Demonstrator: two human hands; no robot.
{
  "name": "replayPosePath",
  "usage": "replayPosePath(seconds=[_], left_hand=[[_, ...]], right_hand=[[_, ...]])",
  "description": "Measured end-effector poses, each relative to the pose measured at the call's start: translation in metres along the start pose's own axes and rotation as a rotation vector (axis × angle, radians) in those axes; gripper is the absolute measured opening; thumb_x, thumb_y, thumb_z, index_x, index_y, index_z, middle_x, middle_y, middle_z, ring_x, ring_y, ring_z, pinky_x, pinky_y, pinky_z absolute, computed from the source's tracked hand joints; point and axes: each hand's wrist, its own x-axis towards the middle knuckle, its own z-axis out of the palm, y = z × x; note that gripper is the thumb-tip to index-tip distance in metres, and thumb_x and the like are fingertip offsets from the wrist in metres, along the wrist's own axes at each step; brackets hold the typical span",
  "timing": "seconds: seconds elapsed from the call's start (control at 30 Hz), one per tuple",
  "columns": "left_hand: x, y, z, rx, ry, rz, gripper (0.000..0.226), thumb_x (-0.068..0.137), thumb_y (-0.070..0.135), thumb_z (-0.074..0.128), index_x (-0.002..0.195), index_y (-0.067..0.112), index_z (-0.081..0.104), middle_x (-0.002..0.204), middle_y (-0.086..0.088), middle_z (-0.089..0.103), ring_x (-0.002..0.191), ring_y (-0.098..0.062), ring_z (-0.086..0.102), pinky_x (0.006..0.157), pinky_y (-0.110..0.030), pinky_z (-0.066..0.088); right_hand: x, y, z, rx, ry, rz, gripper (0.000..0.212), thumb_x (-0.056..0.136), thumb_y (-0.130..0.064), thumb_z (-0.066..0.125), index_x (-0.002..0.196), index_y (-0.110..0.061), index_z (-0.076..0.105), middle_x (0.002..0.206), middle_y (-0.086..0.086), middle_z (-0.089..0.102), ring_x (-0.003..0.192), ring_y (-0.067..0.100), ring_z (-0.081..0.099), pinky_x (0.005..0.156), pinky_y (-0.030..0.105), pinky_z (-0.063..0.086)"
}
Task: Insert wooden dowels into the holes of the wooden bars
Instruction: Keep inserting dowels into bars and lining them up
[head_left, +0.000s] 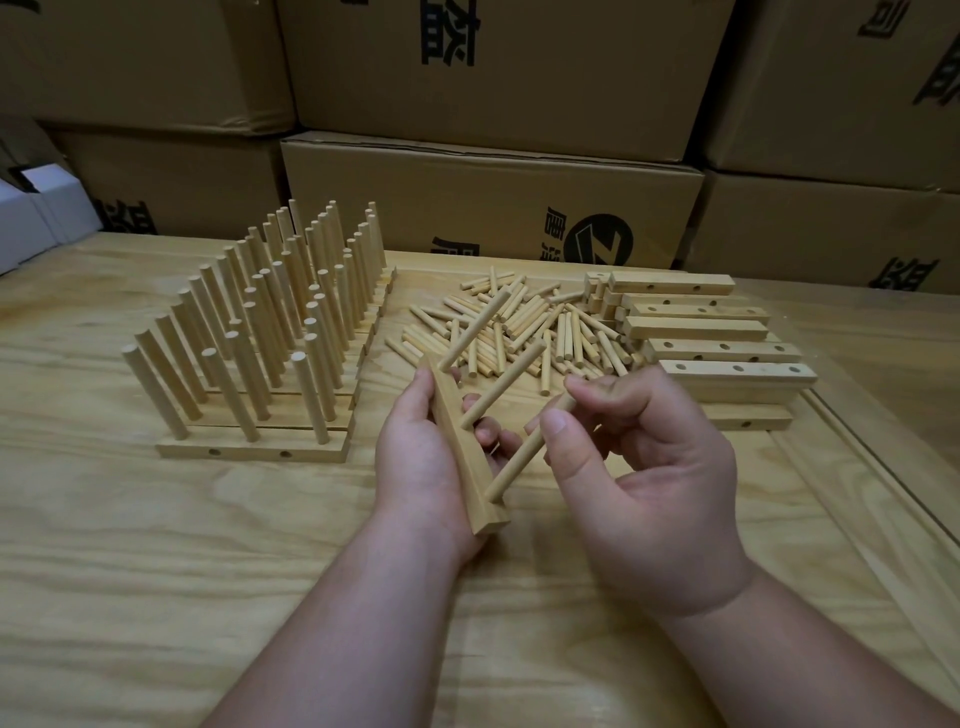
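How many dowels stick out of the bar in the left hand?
3. On the bar in the left hand: far dowel, middle dowel, and near dowel, pinched by the right hand.

Both forearms reach forward, bare. The left hand (415, 447) is palm-inward, its fingers wrapped in a grip — thumb up top. The right hand (639, 467) pinches between thumb and forefinger — other fingers curled.

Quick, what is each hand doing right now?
Left hand: grips a wooden bar with two dowels already in it.
Right hand: pinches a third dowel at the bar.
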Motion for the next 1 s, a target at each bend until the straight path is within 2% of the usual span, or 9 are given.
replayPosePath(seconds=[0.2,0.33,0.5,0.57,0.63,0.73,0.8,0.9,1.0], left_hand=[[-0.0005,-0.0011,0.0004,0.018,0.010,0.022,0.030,0.100,0.044,0.053,0.089,0.018,0.063,0.063,0.000,0.047,0.044,-0.012,0.038,0.039,-0.022,0.043],[0.0015,-0.0003,0.0014,-0.017,0.011,0.009,0.030,0.101,0.044,0.051,0.089,0.018,0.061,0.063,0.000,0.043,0.045,-0.012,0.035,0.039,-0.022,0.041],[0.0024,-0.0013,0.0007,0.002,0.021,0.006,0.030,0.102,0.045,0.051,0.091,0.019,0.061,0.063,0.000,0.044,0.046,-0.012,0.035,0.042,-0.023,0.043],[0.0026,-0.0027,0.0003,0.070,0.051,0.011,0.034,0.100,0.049,0.052,0.096,0.018,0.065,0.065,-0.001,0.049,0.050,-0.014,0.042,0.052,-0.028,0.049],[0.0024,-0.0047,0.0012,0.142,0.069,-0.004,0.044,0.098,0.056,0.054,0.107,0.016,0.069,0.079,-0.009,0.056,0.067,-0.024,0.055,0.077,-0.040,0.057],[0.0009,-0.0070,0.0021,0.191,0.078,-0.018,0.051,0.096,0.062,0.053,0.115,0.019,0.072,0.103,-0.005,0.056,0.093,-0.031,0.057,0.104,-0.060,0.047],[0.0017,-0.0070,0.0030,0.192,0.094,-0.027,0.047,0.096,0.062,0.053,0.109,0.021,0.072,0.090,-0.007,0.060,0.078,-0.029,0.060,0.096,-0.057,0.054],[0.0035,-0.0056,0.0015,0.167,0.094,-0.033,0.039,0.099,0.057,0.053,0.099,0.022,0.069,0.053,0.000,0.049,0.041,-0.010,0.047,0.045,-0.030,0.054],[0.0032,-0.0041,0.0006,0.170,0.077,-0.039,0.037,0.100,0.055,0.052,0.097,0.021,0.067,0.050,0.002,0.045,0.036,-0.008,0.042,0.037,-0.023,0.044]], right_hand=[[-0.0029,0.0018,0.0023,0.057,-0.016,-0.044,0.011,0.086,-0.009,0.067,0.093,-0.013,0.060,0.086,-0.016,0.066,0.071,0.015,0.072,0.058,0.026,0.053],[-0.0020,0.0057,0.0014,0.064,-0.057,-0.045,0.016,0.087,0.000,0.064,0.093,-0.009,0.053,0.095,-0.036,0.063,0.071,-0.010,0.065,0.063,0.008,0.049],[-0.0020,0.0080,0.0006,0.047,-0.067,-0.063,0.020,0.086,0.006,0.063,0.090,-0.009,0.050,0.096,-0.038,0.062,0.072,-0.014,0.063,0.064,0.006,0.049],[-0.0034,0.0067,0.0016,0.053,-0.051,-0.073,0.015,0.086,0.000,0.062,0.091,-0.009,0.052,0.093,-0.034,0.061,0.071,-0.008,0.064,0.063,0.014,0.054],[-0.0040,0.0049,0.0021,0.037,-0.038,-0.087,0.013,0.086,-0.004,0.064,0.091,-0.011,0.054,0.088,-0.026,0.059,0.067,0.006,0.065,0.058,0.032,0.058],[-0.0040,0.0041,0.0022,0.001,-0.048,-0.123,0.012,0.087,-0.006,0.065,0.091,-0.011,0.055,0.084,-0.010,0.057,0.062,0.025,0.064,0.052,0.044,0.055],[-0.0045,0.0033,0.0028,0.011,-0.040,-0.109,0.013,0.087,-0.005,0.064,0.091,-0.011,0.054,0.086,-0.013,0.058,0.066,0.022,0.068,0.053,0.044,0.057],[-0.0054,0.0039,0.0042,0.055,-0.013,-0.053,0.016,0.087,-0.002,0.061,0.090,-0.013,0.051,0.093,-0.032,0.061,0.074,-0.003,0.068,0.059,0.032,0.062],[-0.0066,0.0048,0.0051,0.101,-0.019,-0.015,0.016,0.087,0.000,0.059,0.090,-0.013,0.049,0.094,-0.035,0.062,0.070,-0.007,0.066,0.055,0.033,0.062]])
